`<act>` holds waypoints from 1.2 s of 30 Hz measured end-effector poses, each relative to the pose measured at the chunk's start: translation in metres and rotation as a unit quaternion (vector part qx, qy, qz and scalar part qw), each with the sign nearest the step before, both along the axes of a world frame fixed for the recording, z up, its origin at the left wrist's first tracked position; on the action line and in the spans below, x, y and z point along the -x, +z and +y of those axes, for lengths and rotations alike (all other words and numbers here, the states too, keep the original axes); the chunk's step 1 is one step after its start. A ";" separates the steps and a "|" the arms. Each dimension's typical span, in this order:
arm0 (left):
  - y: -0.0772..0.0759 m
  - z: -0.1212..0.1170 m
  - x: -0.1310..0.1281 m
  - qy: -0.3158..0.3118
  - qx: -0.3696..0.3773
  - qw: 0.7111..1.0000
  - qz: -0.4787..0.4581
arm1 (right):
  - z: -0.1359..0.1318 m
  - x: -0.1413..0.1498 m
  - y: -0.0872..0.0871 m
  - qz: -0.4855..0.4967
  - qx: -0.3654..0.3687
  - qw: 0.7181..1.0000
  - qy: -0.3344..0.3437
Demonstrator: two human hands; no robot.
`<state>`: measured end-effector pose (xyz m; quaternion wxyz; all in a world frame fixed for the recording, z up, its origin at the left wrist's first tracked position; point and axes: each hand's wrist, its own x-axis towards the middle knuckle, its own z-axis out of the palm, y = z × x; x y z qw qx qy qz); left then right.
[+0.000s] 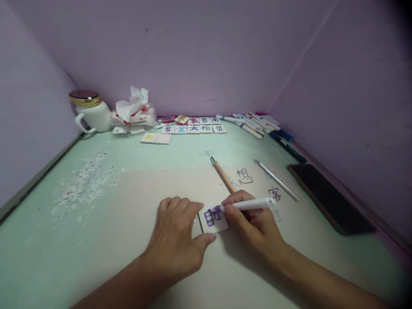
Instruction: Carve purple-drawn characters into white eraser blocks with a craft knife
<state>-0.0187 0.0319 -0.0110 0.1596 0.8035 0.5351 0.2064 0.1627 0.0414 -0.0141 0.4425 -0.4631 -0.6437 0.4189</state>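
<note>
Tile [219,225] is taken as landmark: white, lined in purple. Marker [254,204] over the tile: white barrel, purple toward the tip. Beyond the tile, tan is noted on a tool handle [225,177], and writing [244,176] is inked in purple. Table [28,257]: pale green, beige around the tile. Left of the tile, shavings [80,184]: white, flecked blue and red. Far beyond the tile, squares [193,130]: white, lettered mostly in blues and purple; tissue pack [137,119]: white, printed in red. Right of the tile, phone [328,199]: black.
</note>
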 end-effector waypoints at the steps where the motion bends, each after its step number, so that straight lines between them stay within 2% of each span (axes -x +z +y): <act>1: 0.000 0.000 0.000 0.000 -0.001 1.000 0.000 | 0.000 -0.001 -0.001 0.004 0.004 1.000 -0.003; 9: 0.000 0.001 -0.001 0.001 0.003 1.000 0.004 | -0.002 -0.001 -0.003 0.049 0.006 0.999 -0.005; 15: 0.001 0.002 -0.001 -0.003 -0.002 1.000 0.001 | 0.000 -0.001 -0.003 0.030 0.014 0.999 0.018; 22: 0.001 0.001 -0.001 0.001 0.004 1.000 0.004 | -0.003 -0.003 -0.003 0.041 0.022 0.999 -0.015; 28: 0.002 0.000 -0.001 0.003 0.004 1.000 0.008 | -0.004 -0.003 -0.003 0.024 0.011 1.000 0.009; 36: 0.003 0.000 -0.001 0.002 0.008 1.000 0.015 | -0.003 -0.004 -0.002 0.047 0.021 0.998 -0.026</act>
